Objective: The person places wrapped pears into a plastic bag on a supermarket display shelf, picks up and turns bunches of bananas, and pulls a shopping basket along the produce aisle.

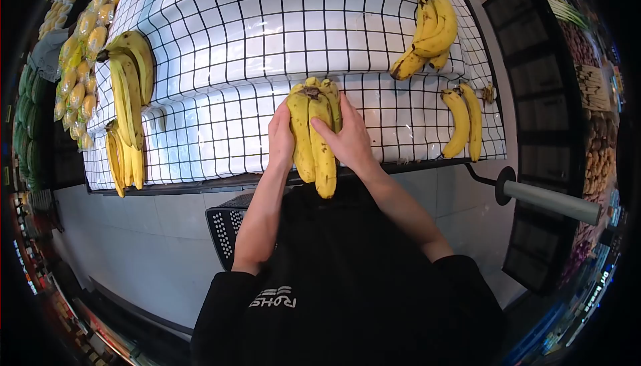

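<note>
A bunch of yellow bananas [304,142] with small brown specks is between my two hands, its stem end away from me and its tips pointing towards my body. My left hand [281,135] presses against its left side. My right hand [348,137] grips the right side, with the thumb lying across the front of the fruit. The fingers of both hands are partly hidden behind the bunch. Under and beyond it spreads the stepped display [234,112], covered with a white cloth in a black grid pattern.
More bananas [127,79] lie at the display's left end, with a smaller bunch [123,159] below. At right are a banana bunch [434,29] and a pair of bananas [464,122]. A black crate [224,232] stands below the front edge. A grey roll [551,200] sticks out at right.
</note>
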A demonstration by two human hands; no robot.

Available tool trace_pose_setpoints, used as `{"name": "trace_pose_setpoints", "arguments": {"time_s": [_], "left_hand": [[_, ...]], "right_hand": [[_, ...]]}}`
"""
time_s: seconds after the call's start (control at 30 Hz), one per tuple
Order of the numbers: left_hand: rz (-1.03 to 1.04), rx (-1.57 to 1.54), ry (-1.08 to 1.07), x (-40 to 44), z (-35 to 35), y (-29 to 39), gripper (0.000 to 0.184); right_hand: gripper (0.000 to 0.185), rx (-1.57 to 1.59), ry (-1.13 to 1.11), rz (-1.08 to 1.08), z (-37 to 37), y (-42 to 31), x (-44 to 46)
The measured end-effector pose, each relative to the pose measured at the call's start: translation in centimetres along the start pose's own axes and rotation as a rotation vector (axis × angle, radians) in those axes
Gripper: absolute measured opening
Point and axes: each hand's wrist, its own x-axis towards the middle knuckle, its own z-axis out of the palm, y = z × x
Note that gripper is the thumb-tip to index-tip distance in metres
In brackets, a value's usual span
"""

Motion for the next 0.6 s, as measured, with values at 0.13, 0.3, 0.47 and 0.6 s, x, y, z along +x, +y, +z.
{"name": "trace_pose_setpoints", "arguments": {"time_s": [0.13,0.3,0.47,0.6], "left_hand": [[0.094,0.045,0.026,0.0,0.0,-0.4,0.043],[0.129,0.036,0.052,-0.6,-0.2,-0.4,0.044],[0.189,0.063,0.102,-1.0,-0.4,-1.0,0.045],[0.17,0.14,0.184,-2.7,-1.1,-0.8,0.046]], "right_hand": [[0.09,0.029,0.016,-0.05,0.5,0.3,-0.5],[0.082,0.173,0.028,-0.13,1.2,2.1,-1.7],[0.076,0.218,0.017,-0.213,1.1,3.2,-2.5],[0.069,0.276,-0.033,-0.206,0.7,3.3,-2.5]]}}
